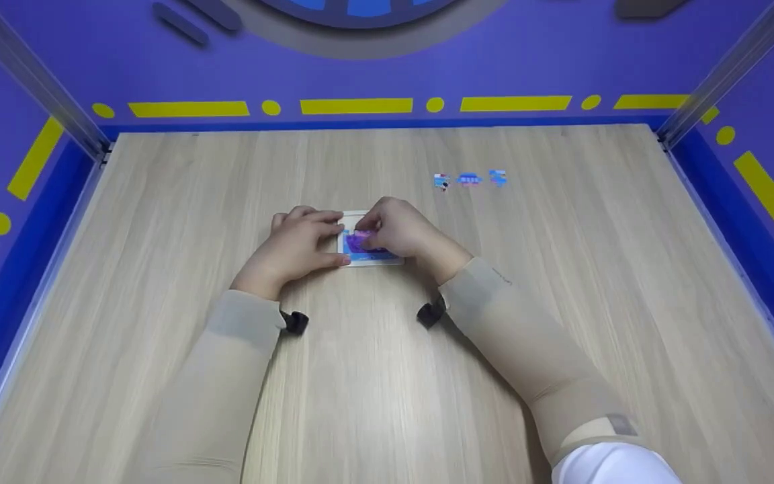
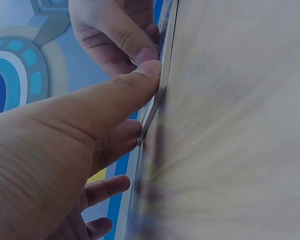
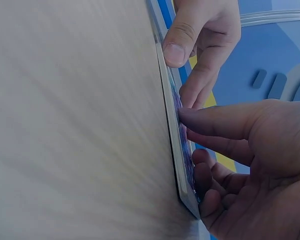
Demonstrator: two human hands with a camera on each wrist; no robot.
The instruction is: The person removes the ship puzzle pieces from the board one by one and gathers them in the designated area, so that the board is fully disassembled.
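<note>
A small picture puzzle in a white-rimmed tray (image 1: pixel 379 263) lies flat on the table, with purple and blue pieces in its lower part and a pale strip along its far side. At its left end rests my left hand (image 1: pixel 296 245), thumb on the near corner and extended fingertips on the far part of the rim. My right hand (image 1: pixel 402 228) bends over the tray from the right. Its thumb and index finger pinch a small purple-pink puzzle piece (image 1: pixel 361 233) at the picture's surface, mostly hidden by the fingertips. The other right fingers are curled beside the tray (image 3: pixel 177 165).
Three loose puzzle pieces lie in a row beyond the tray to the right: one left (image 1: pixel 441 181), one middle (image 1: pixel 469 179), one right (image 1: pixel 498 177). Blue panels with yellow dashes (image 1: pixel 356 106) wall the wooden table (image 1: pixel 333 403) at the back and sides.
</note>
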